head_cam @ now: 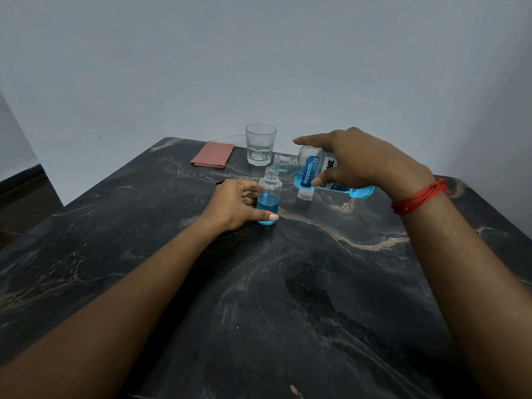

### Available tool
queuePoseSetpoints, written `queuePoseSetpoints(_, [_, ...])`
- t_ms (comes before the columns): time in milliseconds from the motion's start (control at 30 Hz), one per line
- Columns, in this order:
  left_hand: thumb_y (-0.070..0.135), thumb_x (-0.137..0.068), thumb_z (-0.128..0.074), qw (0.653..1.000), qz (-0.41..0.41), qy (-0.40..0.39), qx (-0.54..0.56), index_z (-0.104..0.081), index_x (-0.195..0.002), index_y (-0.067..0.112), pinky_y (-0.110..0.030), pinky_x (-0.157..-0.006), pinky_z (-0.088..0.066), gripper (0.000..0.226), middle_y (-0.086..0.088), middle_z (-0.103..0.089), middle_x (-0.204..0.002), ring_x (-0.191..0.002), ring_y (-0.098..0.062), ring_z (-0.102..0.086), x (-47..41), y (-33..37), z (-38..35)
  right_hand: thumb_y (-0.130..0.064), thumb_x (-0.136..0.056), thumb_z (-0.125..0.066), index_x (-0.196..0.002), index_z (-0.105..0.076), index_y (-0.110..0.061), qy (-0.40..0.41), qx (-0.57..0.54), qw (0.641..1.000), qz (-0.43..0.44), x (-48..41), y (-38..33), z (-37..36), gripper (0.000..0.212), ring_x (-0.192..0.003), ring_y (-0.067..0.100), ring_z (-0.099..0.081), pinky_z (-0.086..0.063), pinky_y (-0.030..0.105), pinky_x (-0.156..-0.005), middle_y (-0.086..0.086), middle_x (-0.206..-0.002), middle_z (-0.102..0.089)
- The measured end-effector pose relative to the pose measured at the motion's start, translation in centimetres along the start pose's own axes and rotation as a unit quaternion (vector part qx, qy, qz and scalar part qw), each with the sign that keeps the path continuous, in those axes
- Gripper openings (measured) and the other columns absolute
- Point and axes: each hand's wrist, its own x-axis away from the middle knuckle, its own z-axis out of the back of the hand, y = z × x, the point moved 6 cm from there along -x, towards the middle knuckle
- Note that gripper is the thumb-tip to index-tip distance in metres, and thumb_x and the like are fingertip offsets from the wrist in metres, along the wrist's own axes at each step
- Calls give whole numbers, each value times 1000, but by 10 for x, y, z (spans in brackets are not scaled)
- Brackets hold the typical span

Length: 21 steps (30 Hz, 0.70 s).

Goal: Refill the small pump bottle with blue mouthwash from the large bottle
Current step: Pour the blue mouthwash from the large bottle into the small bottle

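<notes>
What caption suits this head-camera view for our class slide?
The right hand tips the large bottle over the small bottle, steadied by the left hand and partly filled.

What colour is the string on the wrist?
Red. The string wraps the right wrist, seen best in the head view.

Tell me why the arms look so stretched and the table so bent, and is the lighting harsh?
Head view: the wide-angle lens stretches both forearms and bows the table edges; light is soft and dim, with only a faint shadow beside the left hand; the small pump bottle and large bottle in the right hand look sharp, without glare.
</notes>
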Motion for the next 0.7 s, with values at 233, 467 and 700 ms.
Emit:
queuePoseSetpoints(233, [35,-42,-89,1000,0,3,-2,-68,-97,32,-11,-72,-56,59,16,-73,-94,-85,8,-71,2,3,0,-39,-80,-79,-151,-33,-44,0,1,1000,-4,1,0,1,85,-126,24,-55,-49,48,-101,-3,-139,-60])
queuePoseSetpoints(467, [36,-44,-90,1000,6,6,-11,-69,-101,30,-11,-74,-56,61,14,-73,-98,-86,8,-71,1,1,1,-40,-81,-79,-152,-32,-43,-5,4,1000,-6,2,-2,2,86,-123,23,-57,-49,47,-100,-3,-138,-61])
queuePoseSetpoints(700, [27,-51,-94,999,5,14,-29,-69,-114,18,-15,-80,-58,68,4,-75,-112,-94,1,-71,-1,-2,2,-39,-81,-79,-152,-32,-42,-7,3,1000,-7,3,-4,3,85,-119,23,-60,-51,46,-99,-3,-137,-62])
